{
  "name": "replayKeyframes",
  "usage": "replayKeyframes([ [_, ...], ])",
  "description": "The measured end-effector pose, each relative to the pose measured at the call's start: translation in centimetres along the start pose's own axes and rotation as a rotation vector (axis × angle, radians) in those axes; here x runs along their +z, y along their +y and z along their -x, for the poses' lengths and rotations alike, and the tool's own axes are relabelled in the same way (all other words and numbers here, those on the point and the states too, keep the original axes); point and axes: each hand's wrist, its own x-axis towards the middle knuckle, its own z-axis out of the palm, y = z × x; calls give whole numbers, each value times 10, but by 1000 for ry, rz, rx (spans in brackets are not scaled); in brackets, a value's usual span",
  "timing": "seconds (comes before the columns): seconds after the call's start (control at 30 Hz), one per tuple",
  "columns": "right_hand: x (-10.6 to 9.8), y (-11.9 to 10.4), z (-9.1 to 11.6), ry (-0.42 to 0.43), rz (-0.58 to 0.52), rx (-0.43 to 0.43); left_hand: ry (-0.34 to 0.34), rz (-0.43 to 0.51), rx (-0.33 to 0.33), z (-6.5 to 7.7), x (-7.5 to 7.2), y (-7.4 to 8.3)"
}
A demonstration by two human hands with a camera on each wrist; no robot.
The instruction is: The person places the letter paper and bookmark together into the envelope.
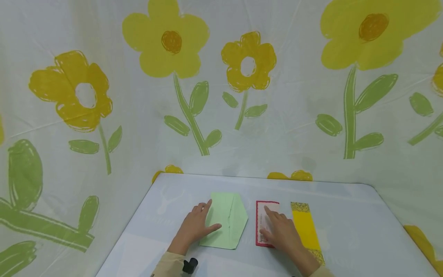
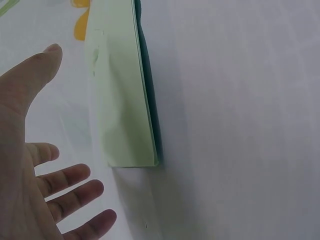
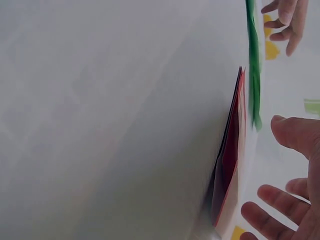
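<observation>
A pale green paper envelope (image 1: 228,221) lies left of the table's middle, its pointed flap facing right. My left hand (image 1: 192,227) hovers at its left edge, thumb and fingers spread, holding nothing. In the left wrist view, the hand (image 2: 40,170) is apart from the envelope (image 2: 122,100). Right of the envelope is a folded card (image 1: 262,220), white-faced with a red border. My right hand (image 1: 284,231) is above the card's right side with fingers extended. In the right wrist view, the card (image 3: 232,160) gapes slightly at its fold, apart from the right hand (image 3: 295,185).
A bright yellow strip (image 1: 306,231) with glittery gold ends lies right of the card, partly behind my right forearm. All three lie on a white table (image 1: 356,223). A flower-printed curtain (image 1: 277,146) stands behind and at the sides.
</observation>
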Motion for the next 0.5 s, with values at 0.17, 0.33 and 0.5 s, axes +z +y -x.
replayKeyframes([
  [0.17, 5, -5, -3, -4, -8, 0, -4, 3, 2, -2, 3, 1],
  [0.33, 6, -9, -3, -3, -47, -6, -15, -9, -1, -4, 6, 1],
  [0.5, 7, -13, -5, -14, -52, -23, -24, -1, 0, -6, 8, 3],
])
